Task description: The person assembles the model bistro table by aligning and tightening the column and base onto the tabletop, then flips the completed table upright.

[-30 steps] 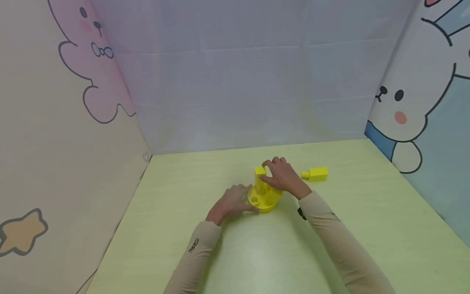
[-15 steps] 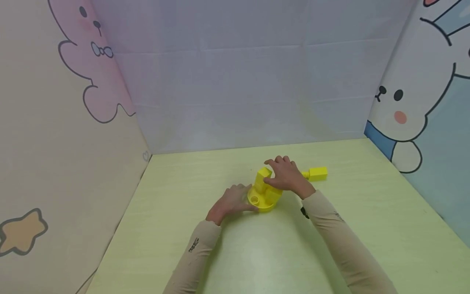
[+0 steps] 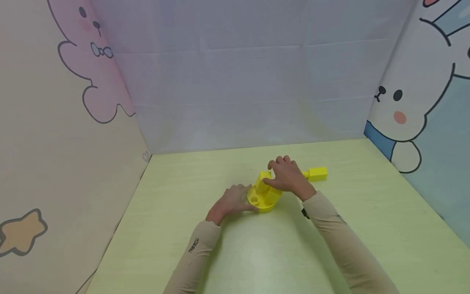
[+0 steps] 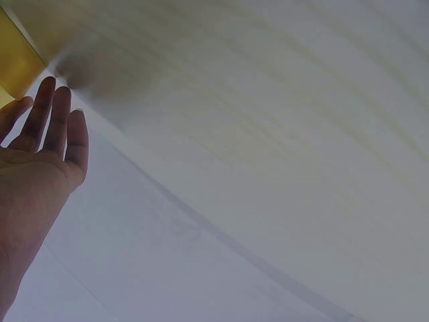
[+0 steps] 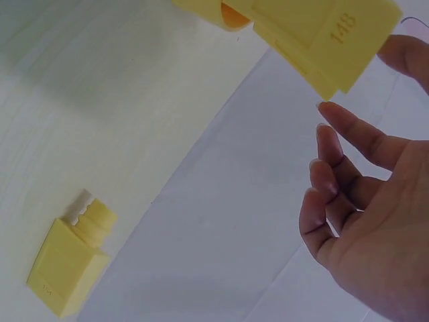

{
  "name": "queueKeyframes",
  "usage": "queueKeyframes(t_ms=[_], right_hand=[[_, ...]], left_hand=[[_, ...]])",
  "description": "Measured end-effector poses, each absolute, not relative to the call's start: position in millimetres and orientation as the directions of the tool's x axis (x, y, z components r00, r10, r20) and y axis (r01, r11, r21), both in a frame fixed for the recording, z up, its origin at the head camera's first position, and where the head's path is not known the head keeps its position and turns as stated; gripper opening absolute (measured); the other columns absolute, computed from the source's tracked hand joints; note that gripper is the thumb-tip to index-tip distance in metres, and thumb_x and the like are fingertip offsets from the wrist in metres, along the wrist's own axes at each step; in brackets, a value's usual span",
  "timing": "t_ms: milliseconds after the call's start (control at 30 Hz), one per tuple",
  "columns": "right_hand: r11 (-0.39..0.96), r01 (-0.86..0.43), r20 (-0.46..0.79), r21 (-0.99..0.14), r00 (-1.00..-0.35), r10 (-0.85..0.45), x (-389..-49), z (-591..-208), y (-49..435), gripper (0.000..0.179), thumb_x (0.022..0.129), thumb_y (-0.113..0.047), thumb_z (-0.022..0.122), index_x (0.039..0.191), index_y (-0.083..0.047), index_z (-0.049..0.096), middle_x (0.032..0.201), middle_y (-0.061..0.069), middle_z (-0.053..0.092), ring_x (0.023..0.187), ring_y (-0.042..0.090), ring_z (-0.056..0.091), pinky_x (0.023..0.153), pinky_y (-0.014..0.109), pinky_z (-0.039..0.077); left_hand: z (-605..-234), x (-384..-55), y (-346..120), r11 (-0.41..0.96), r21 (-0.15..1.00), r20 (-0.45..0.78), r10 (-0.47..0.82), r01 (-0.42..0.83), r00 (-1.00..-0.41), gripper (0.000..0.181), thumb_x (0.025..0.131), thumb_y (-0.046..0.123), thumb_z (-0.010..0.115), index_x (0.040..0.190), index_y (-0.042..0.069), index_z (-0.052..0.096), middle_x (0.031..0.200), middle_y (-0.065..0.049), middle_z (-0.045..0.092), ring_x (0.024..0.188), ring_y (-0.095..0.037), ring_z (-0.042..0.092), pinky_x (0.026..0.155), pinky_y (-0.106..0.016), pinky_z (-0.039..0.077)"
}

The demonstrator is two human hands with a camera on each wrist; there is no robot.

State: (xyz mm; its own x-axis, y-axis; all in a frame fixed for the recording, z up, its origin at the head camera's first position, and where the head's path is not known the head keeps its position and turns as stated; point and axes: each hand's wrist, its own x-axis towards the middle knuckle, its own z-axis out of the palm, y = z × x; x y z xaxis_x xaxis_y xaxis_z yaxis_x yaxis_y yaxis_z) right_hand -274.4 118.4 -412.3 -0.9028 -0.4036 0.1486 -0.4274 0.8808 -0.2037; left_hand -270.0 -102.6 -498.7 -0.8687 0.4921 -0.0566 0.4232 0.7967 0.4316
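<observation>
Legibly, "148" marks the block (image 5: 328,35) by the right hand (image 3: 287,174), grip unclear; left hand (image 3: 233,200) grasps the base (image 3: 266,209).

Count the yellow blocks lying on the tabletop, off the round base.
1 visible: a yellow block lies on its side just beyond the right hand, to its right, with its ridged neck toward that hand. Hands or sleeves may hide others.
</observation>
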Motion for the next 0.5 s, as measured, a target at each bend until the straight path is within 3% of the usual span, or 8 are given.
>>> queueKeyframes(t_ms=[200, 400, 500], right_hand=[[0.880, -0.458, 0.173, -0.125, -0.883, -0.435, -272.1, -417.5, 113.1, 0.047, 0.085, -0.055, 0.063, 0.075, -0.011, 0.050, 0.075, 0.004, 0.042, 0.076, 0.026, 0.038, 0.064, 0.038, 0.032], [0.891, -0.440, 0.170, -0.114, -0.892, -0.419, -267.4, -414.2, 112.4, 0.046, 0.083, -0.055, 0.062, 0.088, -0.010, 0.059, 0.083, 0.004, 0.047, 0.083, 0.027, 0.041, 0.069, 0.041, 0.034], [0.891, -0.441, 0.133, -0.104, -0.895, -0.427, -266.2, -411.1, 111.3, 0.041, 0.084, -0.051, 0.063, 0.084, -0.010, 0.058, 0.082, 0.004, 0.047, 0.085, 0.027, 0.041, 0.070, 0.040, 0.033]], left_hand=[[-498.6, -269.5, -103.4, 0.799, 0.407, -0.049, 0.503, 0.443, -0.863, 0.084, 0.070, 0.069, 0.068, 0.137, 0.022, 0.050, 0.098, 0.002, 0.055, 0.083, -0.016, 0.050, 0.072, -0.035, 0.044], [-496.9, -268.9, -103.4, 0.783, 0.430, -0.040, 0.514, 0.449, -0.857, 0.083, 0.070, 0.068, 0.068, 0.137, 0.023, 0.050, 0.100, 0.001, 0.057, 0.085, -0.016, 0.051, 0.074, -0.038, 0.045], [-496.5, -269.1, -103.2, 0.785, 0.429, -0.042, 0.511, 0.447, -0.858, 0.083, 0.070, 0.068, 0.069, 0.137, 0.022, 0.050, 0.100, 0.000, 0.057, 0.086, -0.016, 0.052, 0.074, -0.038, 0.045]])
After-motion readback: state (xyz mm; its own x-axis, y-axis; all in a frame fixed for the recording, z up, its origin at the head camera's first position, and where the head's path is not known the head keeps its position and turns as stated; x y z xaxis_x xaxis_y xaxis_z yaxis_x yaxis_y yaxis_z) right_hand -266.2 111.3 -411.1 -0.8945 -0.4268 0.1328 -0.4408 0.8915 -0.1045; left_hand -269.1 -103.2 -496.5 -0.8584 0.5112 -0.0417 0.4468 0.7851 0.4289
